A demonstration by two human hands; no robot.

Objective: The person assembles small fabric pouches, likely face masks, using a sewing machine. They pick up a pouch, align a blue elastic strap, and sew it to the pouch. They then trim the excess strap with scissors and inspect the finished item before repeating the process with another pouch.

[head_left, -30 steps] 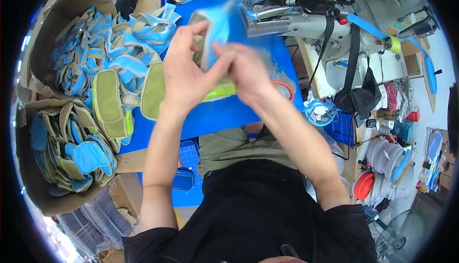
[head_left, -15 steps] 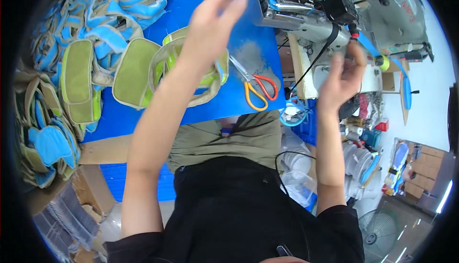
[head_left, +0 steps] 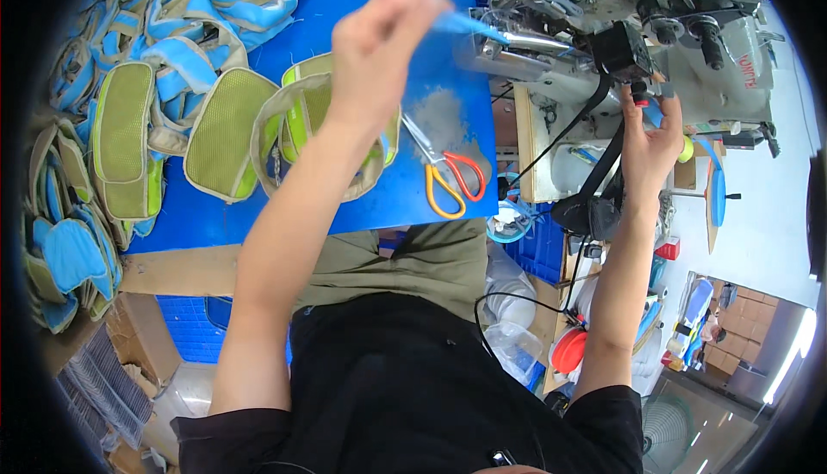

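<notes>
My left hand (head_left: 379, 48) is raised over the blue worktop (head_left: 345, 5), its fingers pinched and slightly blurred. They hold the end of a narrow blue tape (head_left: 472, 26), which runs to the metal arm of a sewing machine (head_left: 551, 65). My right hand (head_left: 650, 151) is at the machine, its fingers bent beside a black box (head_left: 622, 50) with a red-ringed knob below it. Blue tape shows between thumb and fingers there; the fingertips are partly hidden. Below my left wrist, scissors (head_left: 444, 168) with orange and red handles lie beside green mesh pads with beige straps (head_left: 226, 134).
Blue-and-beige strap pieces (head_left: 185, 18) are heaped at the far left, with more green and blue pieces (head_left: 73, 241) nearer. A black cable (head_left: 560, 134) hangs from the machine. A small blue basket (head_left: 510, 223) stands beside the worktop's right edge. A fan (head_left: 668, 422) is at lower right.
My right hand has moved up to the black box and its fingers have bent there. My left hand's fingers have closed, and blue tape now stretches from them to the machine. The view has shifted slightly.
</notes>
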